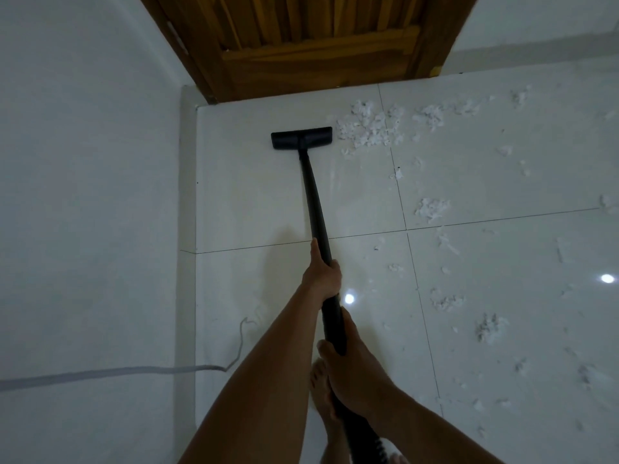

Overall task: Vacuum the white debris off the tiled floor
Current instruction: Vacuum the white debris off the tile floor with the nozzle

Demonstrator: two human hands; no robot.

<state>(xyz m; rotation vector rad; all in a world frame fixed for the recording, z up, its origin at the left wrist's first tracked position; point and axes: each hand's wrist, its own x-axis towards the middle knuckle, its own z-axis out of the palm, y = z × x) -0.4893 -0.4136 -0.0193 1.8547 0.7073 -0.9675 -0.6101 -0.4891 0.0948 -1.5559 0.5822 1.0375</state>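
Observation:
A black vacuum wand runs from my hands to a flat black floor head resting on the white tiled floor near the door. My left hand grips the wand halfway along. My right hand grips it lower, near the ribbed hose. A dense pile of white debris lies just right of the head, touching its right end. Smaller white scraps are scattered over the tiles to the right.
A wooden door stands closed straight ahead. A white wall runs along the left. A grey cord trails across the lower left. My bare foot shows beneath my arms. Ceiling lights reflect in the glossy tiles.

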